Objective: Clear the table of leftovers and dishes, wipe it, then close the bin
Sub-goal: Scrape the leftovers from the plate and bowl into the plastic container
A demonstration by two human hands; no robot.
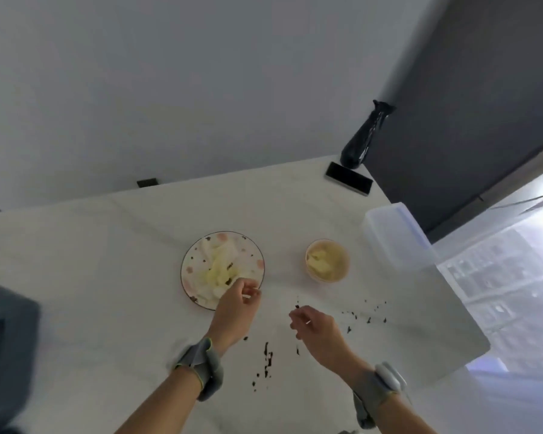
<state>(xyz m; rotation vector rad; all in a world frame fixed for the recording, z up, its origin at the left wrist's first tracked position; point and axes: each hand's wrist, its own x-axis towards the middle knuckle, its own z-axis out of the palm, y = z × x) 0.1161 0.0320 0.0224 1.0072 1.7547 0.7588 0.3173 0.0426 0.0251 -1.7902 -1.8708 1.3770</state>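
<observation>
A speckled plate (250, 249) with pale yellow and white leftovers lies in the middle of the white table (113, 245). A small tan bowl (342, 268) with yellowish food stands to its right. Dark crumbs (267, 360) are scattered over the near part of the table, more crumbs (365, 317) to the right. My left hand (235, 305) hovers at the plate's near rim, fingers curled, nothing clearly in it. My right hand (315, 328) is above the table between the crumb patches, fingertips pinched on a dark crumb (297, 306). No bin is visible.
A translucent plastic container (395, 236) sits at the table's right edge. A black flat device (348, 178) and a black vase (362, 136) stand at the far right corner. A dark chair (3, 346) is at the left. The table's right edge drops off by a window.
</observation>
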